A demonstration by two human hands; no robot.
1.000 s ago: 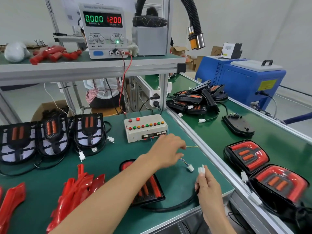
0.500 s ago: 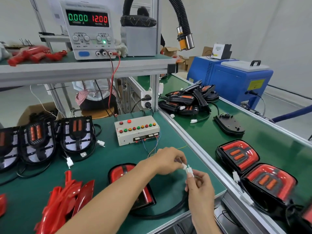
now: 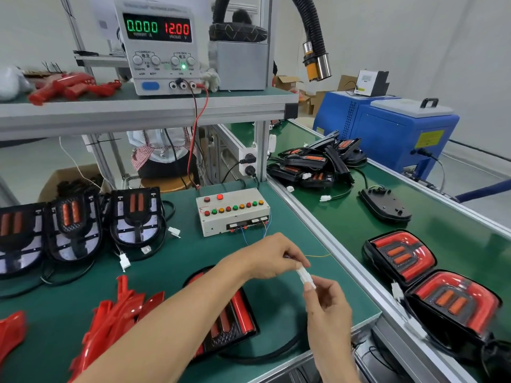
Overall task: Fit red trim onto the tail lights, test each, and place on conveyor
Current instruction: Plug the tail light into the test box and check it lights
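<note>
A tail light with red trim [image 3: 233, 320] lies on the green bench under my left forearm, its black cable looping toward me. My left hand [image 3: 272, 257] pinches the tester's white plug, and my right hand [image 3: 327, 302] pinches the light's white plug. The two white connectors [image 3: 305, 277] meet between my fingertips. Thin wires run from them back to the beige test box [image 3: 233, 211] with its row of coloured lamps. Loose red trim pieces [image 3: 116, 319] are piled at the lower left.
Three untrimmed tail lights [image 3: 74, 225] stand at the left. The power supply [image 3: 160, 48] on the shelf reads 0.000 and 12.00. On the conveyor [image 3: 345, 225] at the right lie two trimmed lights [image 3: 431, 280], a face-down housing [image 3: 385, 204] and a heap of lights [image 3: 318, 164].
My hands have come together from apart, and the two white plugs now meet. The view has shifted slightly.
</note>
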